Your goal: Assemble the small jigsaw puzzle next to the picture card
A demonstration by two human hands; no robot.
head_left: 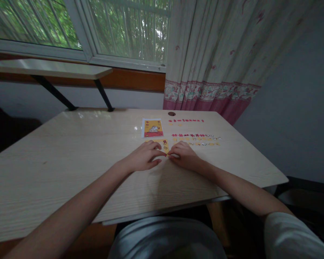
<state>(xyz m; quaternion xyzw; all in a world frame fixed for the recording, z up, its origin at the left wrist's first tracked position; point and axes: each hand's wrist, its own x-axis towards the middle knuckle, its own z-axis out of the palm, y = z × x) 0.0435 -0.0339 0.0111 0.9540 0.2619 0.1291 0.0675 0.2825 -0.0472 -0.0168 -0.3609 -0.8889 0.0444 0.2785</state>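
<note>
The yellow puzzle [165, 143] lay on the counter [97, 144] near the picture card [153, 128]; the left hand [143, 157] spread loosely over it, the right hand [185, 156] bunched at its corner, any grip there unclear.

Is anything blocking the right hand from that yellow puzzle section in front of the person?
Nothing visible. The right hand is at the near right corner of the yellow puzzle section; the left hand covers part of it, while the loose pieces lie beyond the right hand.
</note>
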